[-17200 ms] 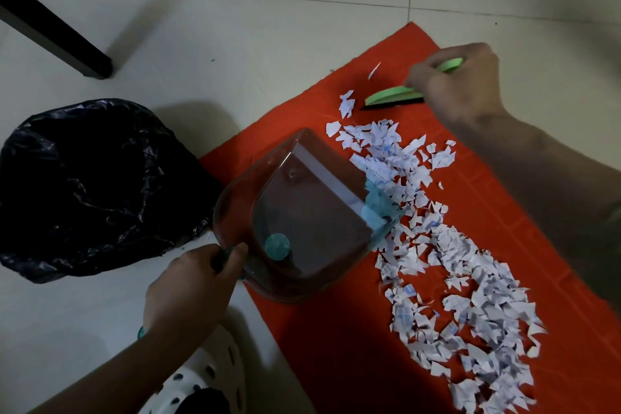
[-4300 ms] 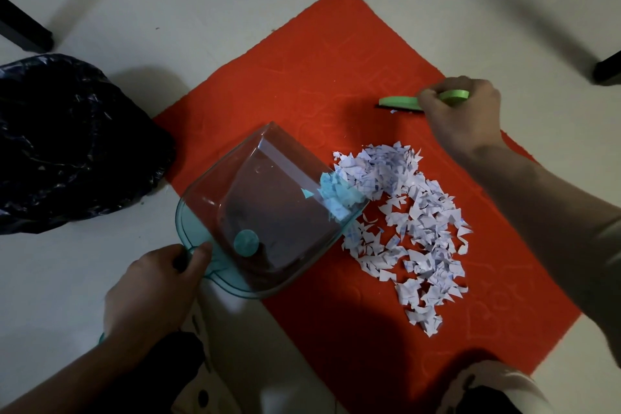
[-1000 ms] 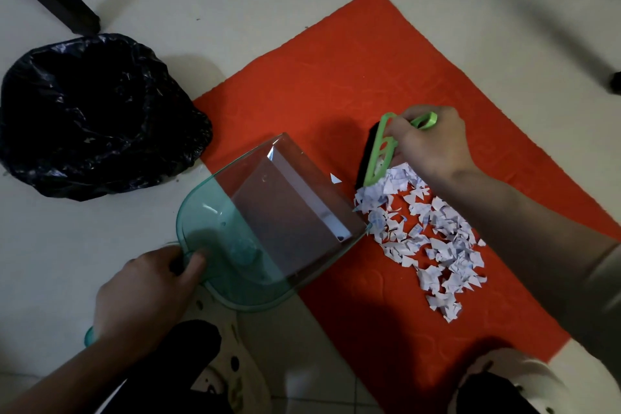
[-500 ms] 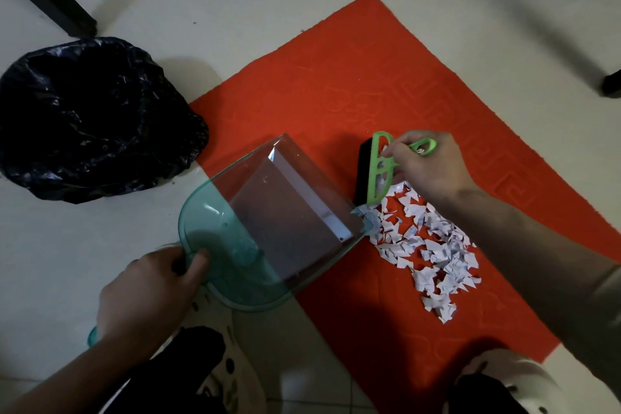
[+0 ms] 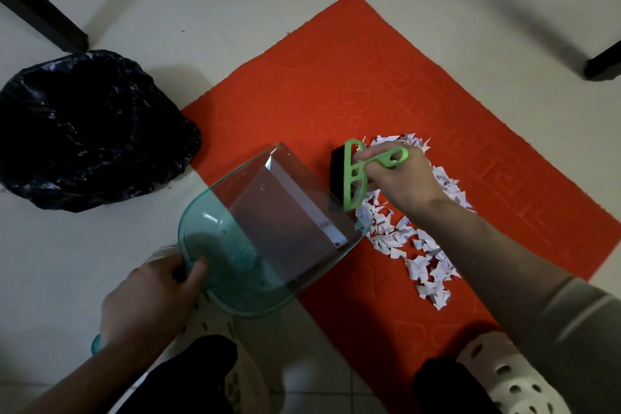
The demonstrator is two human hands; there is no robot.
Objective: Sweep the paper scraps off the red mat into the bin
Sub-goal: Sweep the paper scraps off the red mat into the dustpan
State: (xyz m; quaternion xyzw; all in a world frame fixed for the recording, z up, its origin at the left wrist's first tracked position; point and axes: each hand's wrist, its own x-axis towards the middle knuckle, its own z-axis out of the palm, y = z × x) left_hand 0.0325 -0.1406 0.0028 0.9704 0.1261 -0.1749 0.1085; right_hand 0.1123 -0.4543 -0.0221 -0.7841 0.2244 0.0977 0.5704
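Note:
A red mat point(image 5: 302, 101) lies diagonally on the tiled floor. White paper scraps point(image 5: 410, 245) form a pile on it, partly under my right arm. My right hand point(image 5: 400, 178) grips a green hand brush point(image 5: 356, 175) with black bristles, standing at the pile's left edge. My left hand point(image 5: 151, 299) holds the handle of a clear teal dustpan point(image 5: 265, 228), whose lip rests on the mat beside the scraps. The pan looks empty. A bin lined with a black bag point(image 5: 87, 128) stands left of the mat.
Dark furniture legs stand at the upper left point(image 5: 40, 13) and at the right edge point(image 5: 601, 64). My two feet in white perforated clogs point(image 5: 510, 376) are at the bottom, one on the mat's near edge. Pale floor tiles surround the mat.
Over the last second the brush and my right hand shifted slightly away from the pan's lip, to the pile's upper left. The dustpan stayed put. Earlier, the pile was larger and more spread out.

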